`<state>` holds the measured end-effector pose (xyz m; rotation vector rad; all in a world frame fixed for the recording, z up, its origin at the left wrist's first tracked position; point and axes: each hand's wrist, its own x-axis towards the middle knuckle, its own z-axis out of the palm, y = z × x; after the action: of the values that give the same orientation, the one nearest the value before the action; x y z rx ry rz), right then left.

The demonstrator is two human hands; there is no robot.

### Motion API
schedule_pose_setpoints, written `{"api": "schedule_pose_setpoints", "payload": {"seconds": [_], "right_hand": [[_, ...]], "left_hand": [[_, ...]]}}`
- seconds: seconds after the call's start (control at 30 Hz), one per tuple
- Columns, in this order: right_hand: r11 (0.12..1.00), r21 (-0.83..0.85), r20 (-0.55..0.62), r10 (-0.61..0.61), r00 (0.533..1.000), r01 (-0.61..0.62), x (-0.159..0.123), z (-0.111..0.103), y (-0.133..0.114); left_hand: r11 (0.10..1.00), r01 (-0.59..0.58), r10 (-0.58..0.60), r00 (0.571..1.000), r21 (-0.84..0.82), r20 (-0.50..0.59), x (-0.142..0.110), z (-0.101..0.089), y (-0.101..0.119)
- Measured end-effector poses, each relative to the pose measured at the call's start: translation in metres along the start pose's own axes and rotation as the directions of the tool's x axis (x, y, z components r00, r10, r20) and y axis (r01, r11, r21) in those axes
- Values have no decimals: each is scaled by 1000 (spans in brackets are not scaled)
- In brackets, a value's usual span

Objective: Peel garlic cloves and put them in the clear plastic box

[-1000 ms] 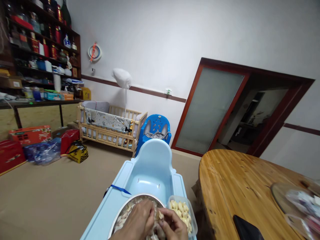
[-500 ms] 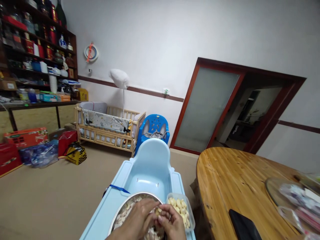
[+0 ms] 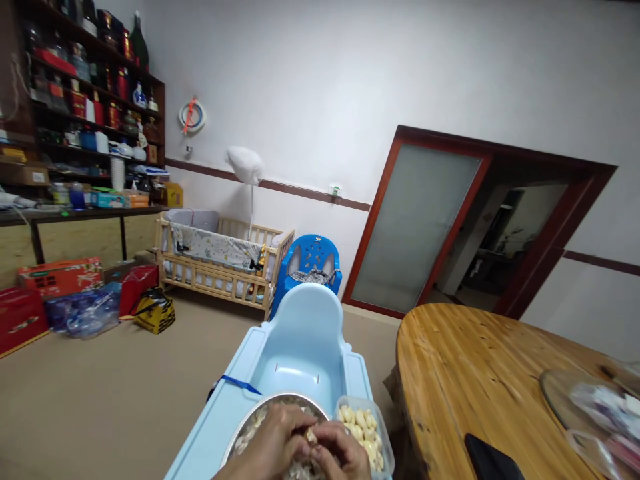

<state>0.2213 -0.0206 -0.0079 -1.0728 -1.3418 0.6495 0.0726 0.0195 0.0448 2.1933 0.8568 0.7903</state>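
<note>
Metal bowl (image 3: 240, 433), cut off by bottom edge.

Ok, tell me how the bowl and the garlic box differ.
The bowl is round metal; the box is squarish, see-through plastic. The bowl looks wider than the box. The bowl holds papery, whitish bits, the box smooth, pale cloves. Both stand on the light blue chair.

You cannot read any text, number or brand here. You can see a white label on the cardboard box (image 3: 23, 175), a small label on the blue chair (image 3: 313, 257), and pale marks on the red box (image 3: 20, 321), all too small or blurred.
</note>
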Motion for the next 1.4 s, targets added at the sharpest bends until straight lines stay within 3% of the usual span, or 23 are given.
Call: {"api": "schedule_pose_setpoints", "payload": {"seconds": [0.1, 0.2, 0.3, 0.43, 0.6, 0.9, 1.03, 1.2, 1.33, 1.4], "right_hand": [[986, -45, 73, -154, 985, 158, 4, -5, -10], [978, -77, 214, -172, 962, 192, 8, -12, -20], [962, -159, 303, -168, 938, 223, 10, -14, -28], [899, -287, 225, -272, 936, 330, 9, -8, -27], [838, -384, 131, -367, 921, 388, 5, 0, -15], [874, -379, 61, -305, 950, 305, 1, 4, -19], [885, -399, 28, -250, 968, 240, -2, 3, -19], [865, -462, 116, -161, 980, 197, -5, -4, -20], [856, -478, 289, -59, 956, 197, -1, -8, -30], [853, -490, 320, -18, 947, 181, 0, -8, -35]], "left_hand": [[990, -61, 66, 997, -126, 34, 0, -5, 0], [963, -67, 93, 992, -260, 90, 1, -10, -2], [935, 13, 36, 991, -354, 130, 3, -10, -7], [926, 106, -63, 990, -361, 130, 5, -6, -9], [945, 125, -106, 991, -302, 79, 7, -3, -5], [904, 186, -195, 981, -386, 15, 8, 2, -9], [897, 159, -189, 982, -412, -31, 6, 2, -15], [885, 80, -123, 990, -460, -65, 0, -4, -16], [854, 178, -208, 978, -489, -7, -4, -4, -17], [860, 196, -222, 975, -471, 0, -4, -2, -20]]}}
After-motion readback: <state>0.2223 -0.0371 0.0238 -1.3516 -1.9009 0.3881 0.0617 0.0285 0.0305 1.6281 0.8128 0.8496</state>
